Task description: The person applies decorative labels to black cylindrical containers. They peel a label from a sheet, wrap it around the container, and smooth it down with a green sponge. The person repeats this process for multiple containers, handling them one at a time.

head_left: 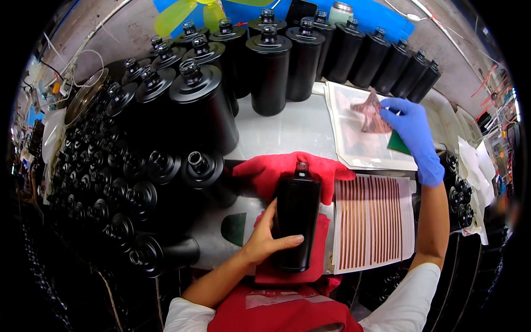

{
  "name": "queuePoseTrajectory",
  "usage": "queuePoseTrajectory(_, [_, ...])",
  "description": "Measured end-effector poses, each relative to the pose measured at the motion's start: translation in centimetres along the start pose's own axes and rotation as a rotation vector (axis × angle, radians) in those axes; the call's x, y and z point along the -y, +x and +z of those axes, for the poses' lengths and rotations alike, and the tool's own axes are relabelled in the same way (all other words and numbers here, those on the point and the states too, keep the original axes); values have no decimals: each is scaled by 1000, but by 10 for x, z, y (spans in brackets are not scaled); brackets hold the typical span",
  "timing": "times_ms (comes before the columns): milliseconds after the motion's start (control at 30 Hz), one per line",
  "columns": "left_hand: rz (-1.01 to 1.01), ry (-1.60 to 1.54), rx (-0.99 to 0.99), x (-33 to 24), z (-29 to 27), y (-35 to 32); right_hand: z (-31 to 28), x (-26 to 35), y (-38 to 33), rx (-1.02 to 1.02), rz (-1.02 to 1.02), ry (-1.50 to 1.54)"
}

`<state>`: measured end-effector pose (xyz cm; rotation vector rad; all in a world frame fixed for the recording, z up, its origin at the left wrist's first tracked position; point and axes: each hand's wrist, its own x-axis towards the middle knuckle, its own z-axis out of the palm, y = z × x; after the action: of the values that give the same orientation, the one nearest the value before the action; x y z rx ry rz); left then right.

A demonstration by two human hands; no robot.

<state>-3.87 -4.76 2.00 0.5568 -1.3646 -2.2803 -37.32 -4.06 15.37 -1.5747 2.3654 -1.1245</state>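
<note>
Tilting with its neck away from the red apron (282, 312), a black bottle (298, 221) is held over a red cloth (323, 238) by the bare left hand (267, 239), which is closed around the lower body, thumb across the front. Glass is suspected: stiff, fairly heavy, smooth, breakable if knocked. A full-palm hold around the body is favoured over the narrow neck. The bench (213, 255) edge is found close to the bottle's base, so a slip toward the apron is to be guarded against. To the left, movement is hemmed in by a dark green scraper (233, 228), a lying bottle (180, 252) and crowded standing bottles (207, 116). To the right, a striped sheet (373, 221) is laid flat, better passed over than dragged across. Beyond it, a pinkish film (371, 117) is pinched above a pale tray (345, 152) by the gloved right hand (409, 124), fingertips together at its right edge. The film is judged light, limp and easily torn; a corner hold is advised. A green card (397, 144) is seen beside the glove. Farther back, reach is bounded by a row of bottles (344, 52).
</note>
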Motion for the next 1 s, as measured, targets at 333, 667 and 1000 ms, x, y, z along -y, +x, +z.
queuePoseTrajectory(333, [184, 385, -240, 8, 13, -20, -47, 125, -119, 452, -43, 151])
queuePoseTrajectory(667, [406, 164, 15, -47, 25, -41, -5, 133, -139, 760, -167, 338])
queuePoseTrajectory(1000, [253, 177, -278, -24, 9, -8, 61, 48, -133, 655, 379, 626])
